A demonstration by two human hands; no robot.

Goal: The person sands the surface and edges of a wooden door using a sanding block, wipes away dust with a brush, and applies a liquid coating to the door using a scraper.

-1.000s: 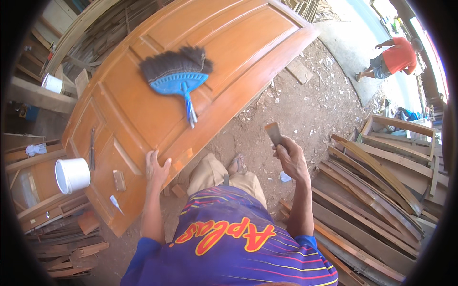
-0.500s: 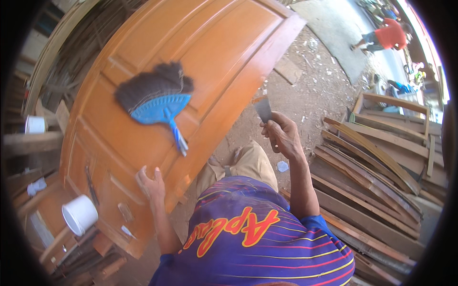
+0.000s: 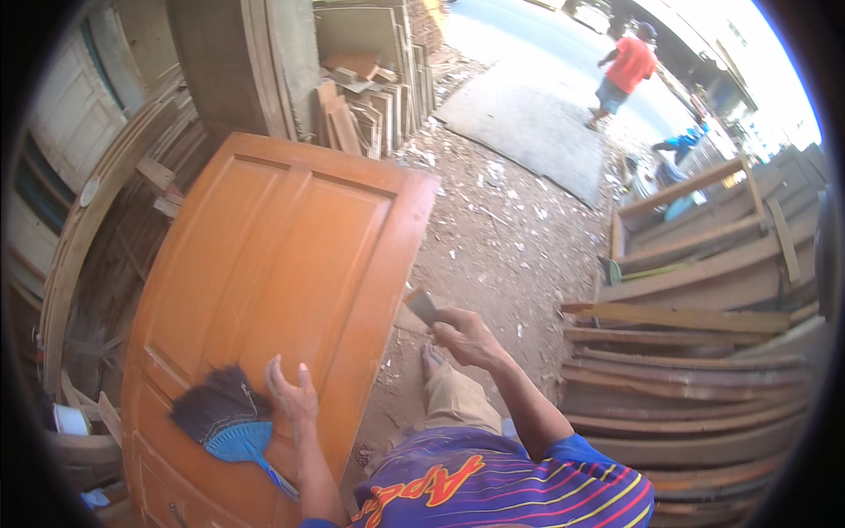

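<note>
In my right hand (image 3: pixel 466 338) is a putty knife (image 3: pixel 423 306), its flat blade pointing up and left beside the door's right edge. Orange-brown and panelled, the wooden door (image 3: pixel 264 238) lies flat in front of me. My left hand (image 3: pixel 295 392) is over the door with its fingers spread and nothing in them. Just left of that hand, a broom head (image 3: pixel 231 422) with dark bristles and a blue base rests on the door, its short blue handle partly behind my left forearm.
Stacked wooden planks (image 3: pixel 687 387) fill the right side. Boards and offcuts (image 3: pixel 365 106) lean by a post at the back. A grey sheet (image 3: pixel 528 128) lies on the debris-strewn ground, near a person in a red shirt (image 3: pixel 629 66). A white bucket (image 3: pixel 70 421) stands far left.
My view has swung up toward the door's far end and the street. My left hand has moved forward beside the broom head. The putty knife stays in my right hand; the red-shirted person has turned.
</note>
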